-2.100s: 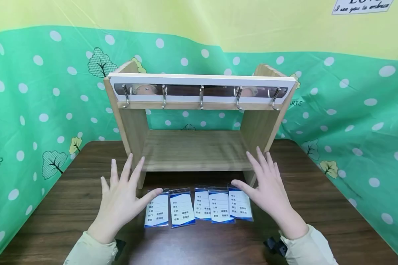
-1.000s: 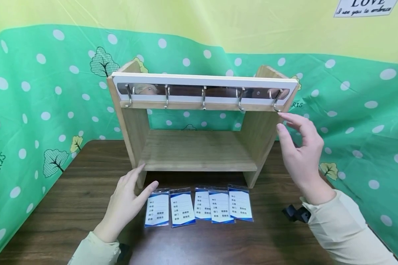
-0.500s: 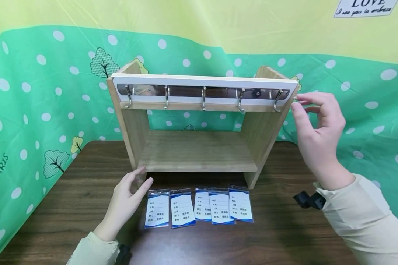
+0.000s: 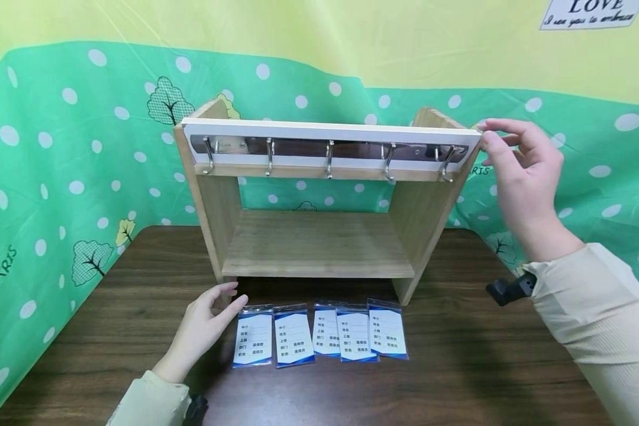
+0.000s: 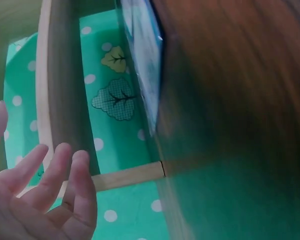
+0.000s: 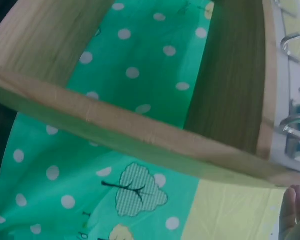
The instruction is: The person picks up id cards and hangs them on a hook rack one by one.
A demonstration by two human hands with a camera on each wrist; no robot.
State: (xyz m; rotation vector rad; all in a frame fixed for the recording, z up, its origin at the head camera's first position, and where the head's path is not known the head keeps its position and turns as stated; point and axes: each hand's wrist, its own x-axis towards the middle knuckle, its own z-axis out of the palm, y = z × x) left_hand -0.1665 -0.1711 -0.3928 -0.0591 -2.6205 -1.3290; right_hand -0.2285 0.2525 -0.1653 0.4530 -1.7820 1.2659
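Note:
A light wooden shelf [image 4: 319, 244] stands on the brown table. Across its upper front runs a white rail [image 4: 330, 131] with several metal hooks [image 4: 329, 158]. My right hand [image 4: 529, 171] is raised at the rail's right end, its fingertips at the corner, and it holds nothing; whether they touch is hard to tell. In the right wrist view, only the tips of its fingers [image 6: 295, 207] show, beside the board's end. Low at the shelf's left foot, my left hand [image 4: 199, 325] has loosely bent fingers and nothing in it. Its thumb is near the leftmost badge [image 4: 252, 338].
Several blue-and-white badges in clear sleeves lie in a row before the shelf, including a second badge [image 4: 294, 337] and a rightmost badge [image 4: 387, 330]. Some overlap. A green and yellow dotted cloth [image 4: 58, 177] hangs behind the dark wooden table [image 4: 341, 393].
My right hand has risen from above the table, past the rightmost hook, to the rail's top right corner. The left hand has drawn slightly down, its fingers less spread. The badges stay put.

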